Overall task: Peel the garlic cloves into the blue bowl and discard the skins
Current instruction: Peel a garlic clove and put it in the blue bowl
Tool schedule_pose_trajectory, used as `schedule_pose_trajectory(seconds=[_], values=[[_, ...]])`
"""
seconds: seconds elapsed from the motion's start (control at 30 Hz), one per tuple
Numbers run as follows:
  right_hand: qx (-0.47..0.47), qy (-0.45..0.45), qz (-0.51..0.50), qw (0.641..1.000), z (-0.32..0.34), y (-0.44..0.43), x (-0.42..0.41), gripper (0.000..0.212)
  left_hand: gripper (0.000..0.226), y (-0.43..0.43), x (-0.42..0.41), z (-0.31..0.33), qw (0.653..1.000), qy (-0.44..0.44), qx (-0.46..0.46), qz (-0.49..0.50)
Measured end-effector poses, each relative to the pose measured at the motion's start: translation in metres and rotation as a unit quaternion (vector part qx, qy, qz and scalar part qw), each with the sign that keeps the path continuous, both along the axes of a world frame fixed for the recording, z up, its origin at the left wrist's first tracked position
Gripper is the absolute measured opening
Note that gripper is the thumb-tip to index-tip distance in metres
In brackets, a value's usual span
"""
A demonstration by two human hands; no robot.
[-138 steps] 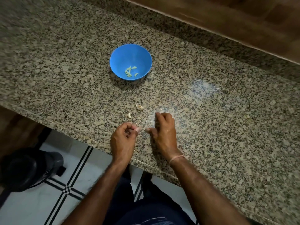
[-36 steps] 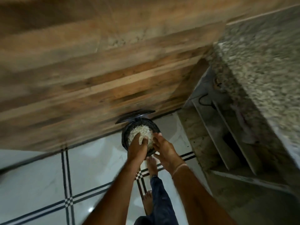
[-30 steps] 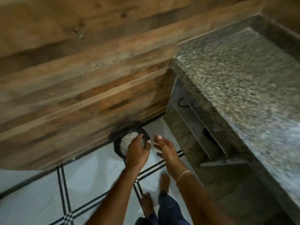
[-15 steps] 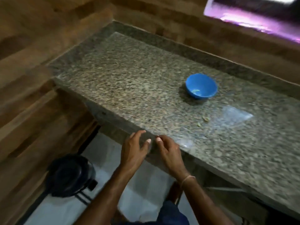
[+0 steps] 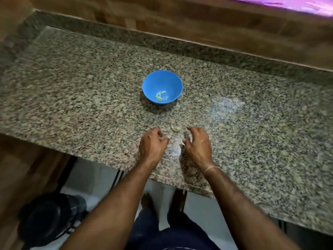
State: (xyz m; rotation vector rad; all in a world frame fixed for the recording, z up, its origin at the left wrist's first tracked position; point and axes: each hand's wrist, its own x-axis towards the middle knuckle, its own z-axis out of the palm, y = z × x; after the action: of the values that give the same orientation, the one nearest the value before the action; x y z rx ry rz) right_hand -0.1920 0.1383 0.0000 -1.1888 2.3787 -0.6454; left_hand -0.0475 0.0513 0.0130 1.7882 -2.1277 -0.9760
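While the left hand (image 5: 153, 143) and right hand (image 5: 197, 141) are hovering (fingers loosely curled, empty), the front-edge garlic clove (image 5: 175, 128) is likely awaiting pinching.

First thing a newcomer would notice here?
The blue bowl mid-counter, a few peeled cloves at its bottom, stands out against the speckled granite counter. Nearer, the left hand and right hand hover with curled fingers either side of a loose garlic clove. A black bin sits on the floor, lower left.
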Motion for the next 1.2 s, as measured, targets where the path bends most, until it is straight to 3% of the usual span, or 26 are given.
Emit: schedule_pose_trajectory(seconds=[0.27,0.4,0.53,0.63,0.8,0.9,0.97,1.03,1.13,1.2], values=[[0.095,0.063,0.042,0.993,0.002,-0.031,-0.016,0.069,0.006,-0.002,-0.010,-0.012,0.990,-0.048,-0.052,-0.120],[0.083,0.073,0.018,0.994,-0.003,-0.033,-0.012,0.068,0.005,-0.019,-0.011,0.005,0.989,0.004,-0.064,-0.132],[0.080,0.083,-0.009,0.993,-0.003,-0.039,-0.011,0.062,0.009,-0.079,-0.038,0.034,0.984,0.042,-0.136,-0.110],[0.079,0.080,-0.017,0.993,-0.003,-0.038,-0.009,0.068,0.012,-0.130,-0.060,0.045,0.972,0.016,-0.200,-0.121],[0.070,0.074,-0.035,0.994,-0.005,-0.038,-0.008,0.066,0.026,-0.165,-0.069,0.031,0.963,-0.065,-0.204,-0.161],[0.072,0.064,-0.039,0.995,-0.007,-0.038,-0.010,0.071,0.027,-0.133,-0.060,0.033,0.937,0.029,-0.278,-0.211],[0.069,0.061,-0.033,0.995,-0.008,-0.036,-0.012,0.075,0.026,-0.090,-0.052,0.023,0.912,0.076,-0.257,-0.310],[0.060,0.057,-0.017,0.996,-0.008,-0.035,-0.017,0.072,0.032,-0.056,-0.045,0.003,0.906,0.059,-0.195,-0.371],[0.048,0.033,0.006,0.998,-0.008,-0.029,-0.025,0.069,0.030,-0.042,-0.042,-0.023,0.914,-0.001,-0.174,-0.366],[0.018,-0.003,0.005,1.000,-0.012,-0.021,-0.030,0.065,0.023,-0.042,-0.042,-0.024,0.935,0.021,-0.150,-0.320]])
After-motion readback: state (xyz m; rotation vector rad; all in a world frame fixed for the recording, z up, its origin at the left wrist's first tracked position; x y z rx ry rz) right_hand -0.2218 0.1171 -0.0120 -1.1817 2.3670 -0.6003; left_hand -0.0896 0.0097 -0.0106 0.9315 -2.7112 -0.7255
